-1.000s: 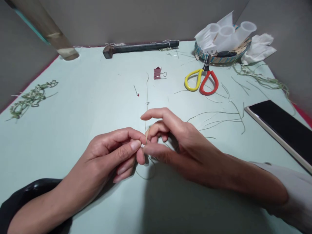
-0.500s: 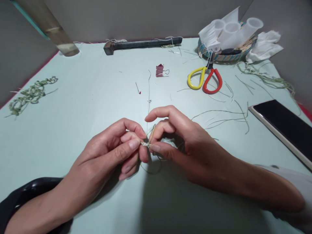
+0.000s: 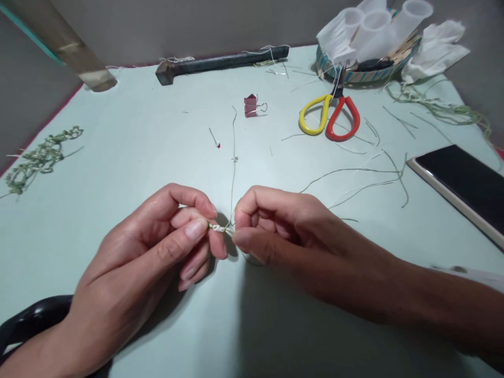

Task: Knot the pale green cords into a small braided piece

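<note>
Between thumb and finger, my left hand (image 3: 157,252) pinches a small green and white knotted cord (image 3: 217,228), whose knotted end sticks out to the right. My right hand (image 3: 287,226) is closed close beside it, thumb against the index finger, on thin threads (image 3: 229,230) coming from the knotted end. One thin thread (image 3: 233,173) runs up from the work across the table and has a tiny silvery piece (image 3: 235,158) on it. The thread ends inside my right hand are hidden.
Yellow-and-red-handled scissors (image 3: 342,119) lie by a basket (image 3: 370,75) holding white tubes. A phone (image 3: 464,189) is at right, a binder clip (image 3: 251,106) and red-tipped pin (image 3: 214,138) ahead, a dark bar (image 3: 224,63) behind, knotted green cord (image 3: 43,155) at left.
The right index finger has curled down to the thumb, and the loop that stood at the right fingers is gone. Both hands sit slightly farther left in view, and the camera view has shifted.
</note>
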Demonstrator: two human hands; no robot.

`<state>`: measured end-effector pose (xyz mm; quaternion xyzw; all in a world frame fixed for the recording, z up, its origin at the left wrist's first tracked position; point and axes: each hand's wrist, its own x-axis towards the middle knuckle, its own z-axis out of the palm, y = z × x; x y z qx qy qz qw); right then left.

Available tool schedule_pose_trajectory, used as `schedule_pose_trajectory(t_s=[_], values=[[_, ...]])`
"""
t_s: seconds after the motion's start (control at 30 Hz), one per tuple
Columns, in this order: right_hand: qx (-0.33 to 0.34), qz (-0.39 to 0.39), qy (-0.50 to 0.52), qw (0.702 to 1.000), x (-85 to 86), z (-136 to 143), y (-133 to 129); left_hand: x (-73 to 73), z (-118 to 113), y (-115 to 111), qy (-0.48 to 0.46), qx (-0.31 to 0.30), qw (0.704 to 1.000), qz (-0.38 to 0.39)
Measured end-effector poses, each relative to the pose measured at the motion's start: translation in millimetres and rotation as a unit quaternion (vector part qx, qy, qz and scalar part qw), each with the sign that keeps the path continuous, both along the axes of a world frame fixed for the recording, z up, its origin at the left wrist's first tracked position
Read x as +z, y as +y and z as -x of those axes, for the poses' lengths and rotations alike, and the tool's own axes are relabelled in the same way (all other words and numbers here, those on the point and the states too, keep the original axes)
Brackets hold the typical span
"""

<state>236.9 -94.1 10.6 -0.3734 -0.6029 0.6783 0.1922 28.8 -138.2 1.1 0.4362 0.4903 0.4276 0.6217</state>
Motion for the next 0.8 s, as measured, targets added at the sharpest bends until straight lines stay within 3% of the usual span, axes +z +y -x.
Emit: schedule_pose_trajectory(t_s=[0.23, 0.6, 0.8], values=[[-0.032, -0.050, 0.003, 0.998, -3.9, 7, 2, 1.4, -1, 2, -0.014, -0.005, 1.000, 0.014], [-0.014, -0.058, 0.008, 0.998, -4.6, 5, 3, 4.6, -3, -1, -0.023, -0.003, 0.999, 0.044], [-0.067, -0.098, 0.015, 0.993, -11.2, 10, -4, 4.7, 0, -2, -0.008, -0.010, 0.999, 0.038]])
